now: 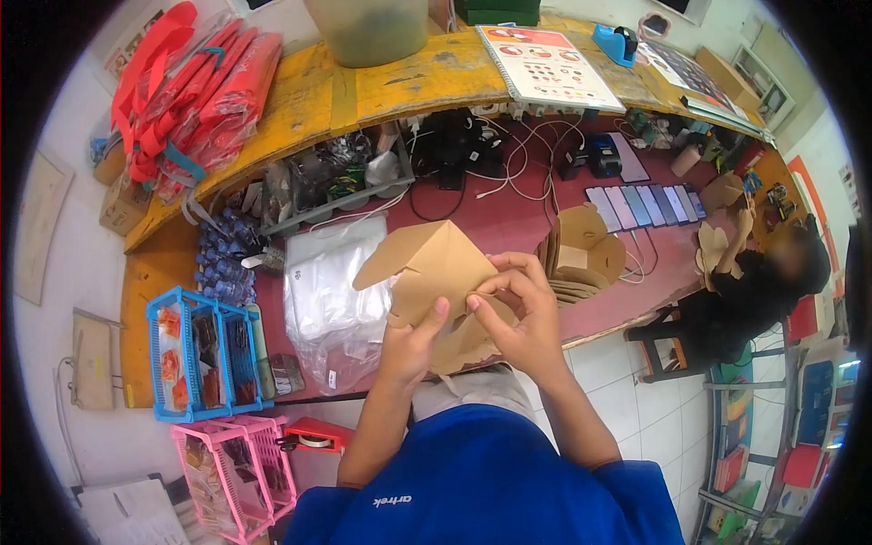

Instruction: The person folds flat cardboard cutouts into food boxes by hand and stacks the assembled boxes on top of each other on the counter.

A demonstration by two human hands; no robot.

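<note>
A brown cardboard box (434,265), partly folded with a rounded flap out to its left, is held up in front of my body. My left hand (409,350) grips its near left side, thumb on the outside and the other fingers hidden behind the card. At the right edge, my right hand (520,320) pinches a flap between thumb and fingers. Beyond my right hand, a nested stack of brown cardboard boxes (586,250) lies on the red tabletop (509,195). Left of the held box are clear plastic bags (331,282) in a pile.
Blue and pink plastic baskets (204,363) stand at the left, near small water bottles (225,263). Several phones (645,206) lie in a row at the right. A seated person (763,282) handles cardboard there. A yellow wooden shelf (391,86) overhangs the back; cables cross the table.
</note>
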